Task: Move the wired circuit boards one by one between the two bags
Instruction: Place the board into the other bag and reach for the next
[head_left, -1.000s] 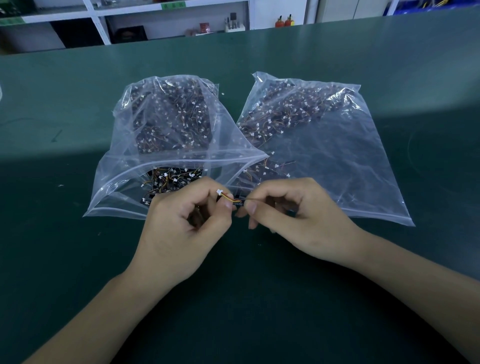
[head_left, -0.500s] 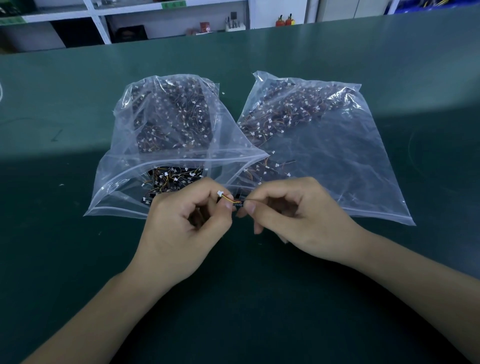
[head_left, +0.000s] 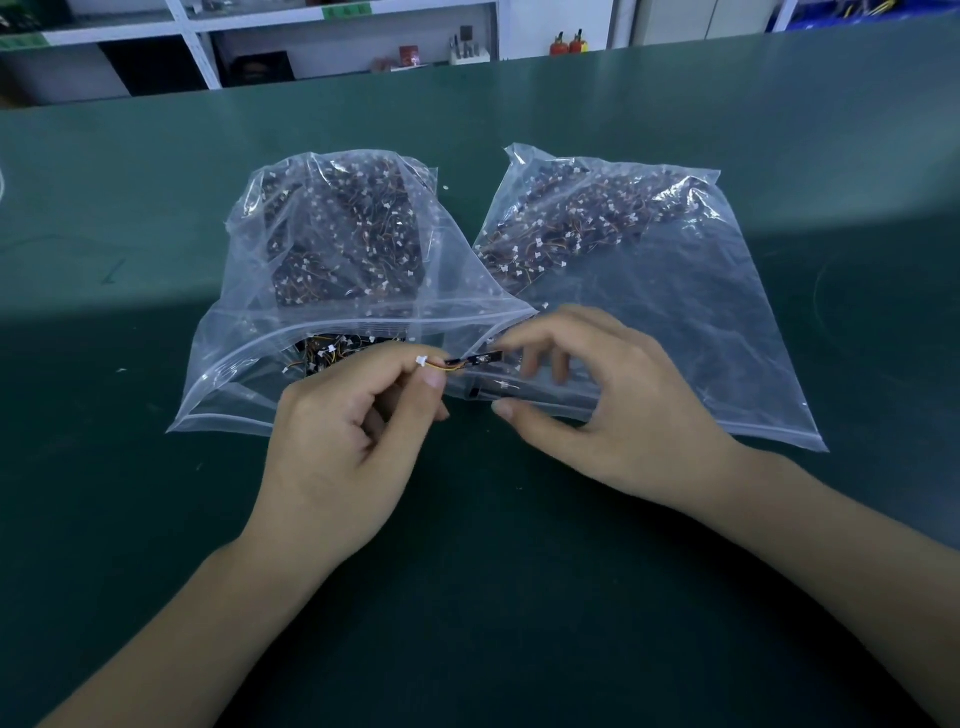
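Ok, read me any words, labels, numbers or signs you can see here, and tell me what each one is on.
No text can be read.
Green labels on the shelf edge: print too blurred.
Red box on the shelf: markings too small.
Left bag and right bag: clear plastic, no print visible.
Circuit board by the hands: no legible marking.

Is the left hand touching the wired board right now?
Touching. The head view shows the left hand pinching the wired board by its wire, just behind the white connector, between thumb and forefinger.
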